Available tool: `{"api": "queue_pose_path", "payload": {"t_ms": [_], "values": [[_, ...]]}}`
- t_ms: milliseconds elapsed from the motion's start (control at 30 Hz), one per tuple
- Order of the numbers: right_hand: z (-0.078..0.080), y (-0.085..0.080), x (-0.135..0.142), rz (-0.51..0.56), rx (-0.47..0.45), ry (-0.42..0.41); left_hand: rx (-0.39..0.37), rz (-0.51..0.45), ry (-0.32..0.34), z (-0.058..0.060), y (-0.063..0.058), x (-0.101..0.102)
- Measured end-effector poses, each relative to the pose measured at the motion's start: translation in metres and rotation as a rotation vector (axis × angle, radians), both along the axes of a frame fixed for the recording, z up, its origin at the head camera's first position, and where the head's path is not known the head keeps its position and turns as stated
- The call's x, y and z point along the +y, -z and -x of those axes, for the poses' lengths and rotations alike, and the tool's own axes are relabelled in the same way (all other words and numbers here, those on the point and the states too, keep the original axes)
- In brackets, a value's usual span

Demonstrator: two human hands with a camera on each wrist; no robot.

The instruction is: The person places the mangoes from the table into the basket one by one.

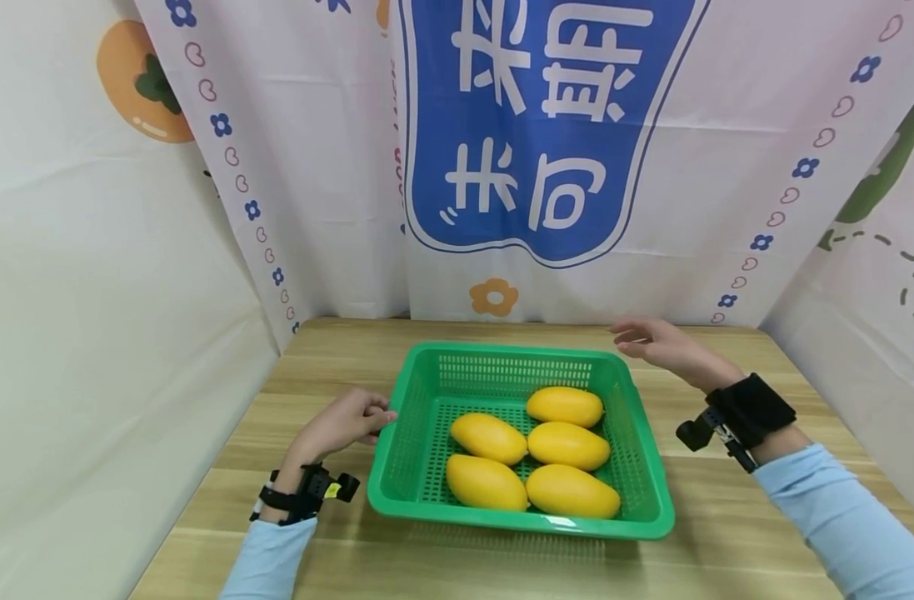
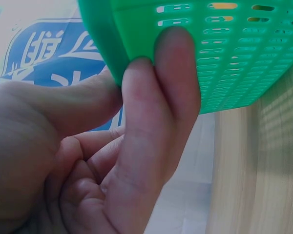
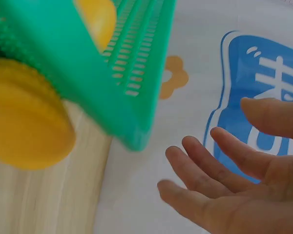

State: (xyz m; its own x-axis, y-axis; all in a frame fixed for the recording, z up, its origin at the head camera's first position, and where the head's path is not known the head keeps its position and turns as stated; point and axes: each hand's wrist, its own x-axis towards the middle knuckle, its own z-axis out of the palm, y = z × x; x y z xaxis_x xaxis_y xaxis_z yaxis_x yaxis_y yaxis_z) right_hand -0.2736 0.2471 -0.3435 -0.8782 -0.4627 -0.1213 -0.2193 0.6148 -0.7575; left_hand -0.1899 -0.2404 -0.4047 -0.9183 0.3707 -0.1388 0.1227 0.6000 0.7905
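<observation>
A green plastic basket (image 1: pixel 520 518) with slotted walls holds several yellow mangoes (image 1: pixel 486 482) in two columns. My left hand (image 1: pixel 349 419) is at its left side and pinches the rim. In the left wrist view, the thumb lies along the rim and two fingers (image 2: pixel 178 63) press against the slotted wall; the other fingers curl below. My right hand (image 1: pixel 662 346) hovers off the far right corner, holding nothing. The right wrist view shows its fingers spread and loosely bent, apart from the basket corner (image 3: pixel 136 131). There, a large mango (image 3: pixel 29 117) appears beside the green side, with tabletop visible below.
The basket is over a wooden table (image 1: pixel 337 350). Behind the table hangs a white cloth with a blue printed panel (image 1: pixel 531 225) and an orange flower (image 1: pixel 494 297). White cloth walls (image 1: pixel 112 333) close in the left and right sides. Each wrist wears a black camera strap (image 1: pixel 756 408).
</observation>
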Motion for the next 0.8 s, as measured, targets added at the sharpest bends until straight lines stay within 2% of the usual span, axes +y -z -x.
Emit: {"api": "queue_pose_path", "payload": {"t_ms": [267,467,800], "values": [[0.008,0.016,0.013,-0.060,-0.118,0.047,0.000,-0.007,0.002,0.000,0.000,0.001],[0.012,0.029,0.015,-0.096,-0.167,0.032,0.001,-0.005,0.004,0.000,0.000,0.001],[0.016,0.042,0.018,0.011,-0.288,-0.002,-0.009,-0.010,-0.003,0.000,0.000,0.000]]}}
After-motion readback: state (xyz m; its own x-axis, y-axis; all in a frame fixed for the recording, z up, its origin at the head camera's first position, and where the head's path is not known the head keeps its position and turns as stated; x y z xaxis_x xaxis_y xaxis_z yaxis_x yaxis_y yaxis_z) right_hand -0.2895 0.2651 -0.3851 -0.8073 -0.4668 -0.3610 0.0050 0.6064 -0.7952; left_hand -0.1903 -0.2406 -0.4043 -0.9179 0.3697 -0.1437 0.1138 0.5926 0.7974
